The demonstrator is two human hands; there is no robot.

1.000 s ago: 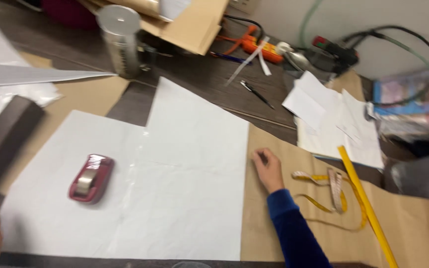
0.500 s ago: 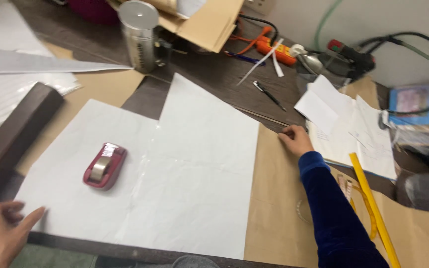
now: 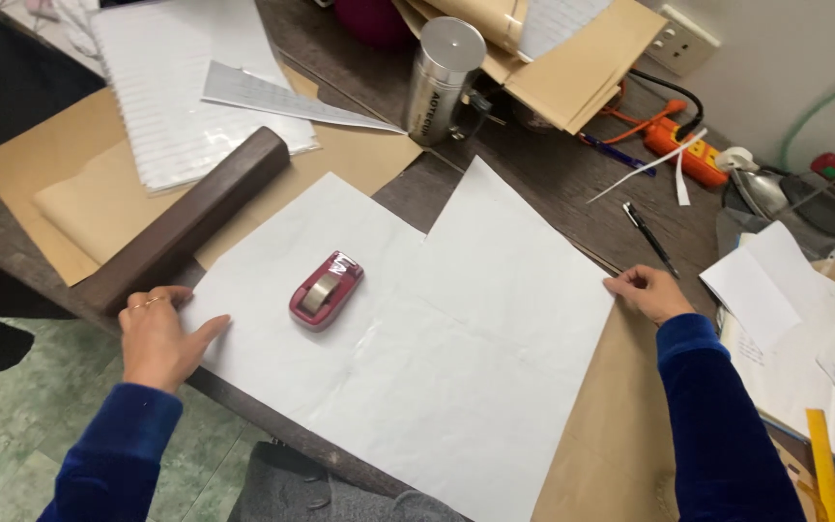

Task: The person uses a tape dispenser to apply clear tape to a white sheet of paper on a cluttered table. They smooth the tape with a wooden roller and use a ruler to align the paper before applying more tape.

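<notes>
Since the earlier frame, right hand [image 3: 647, 292] slid outward, now pinching the white paper sheet's [image 3: 456, 329] edge; left hand [image 3: 158, 333] lay flat, fingers spread, at its corner. Sheet judged light, limp, tearable; best held by edges.

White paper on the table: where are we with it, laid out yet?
Done: the large white sheet lies spread flat over brown paper, with a red tape dispenser resting on it. In hand: the left hand presses its near-left edge and the right hand grips its far-right corner. Left: no tape shows on the edges.
</notes>
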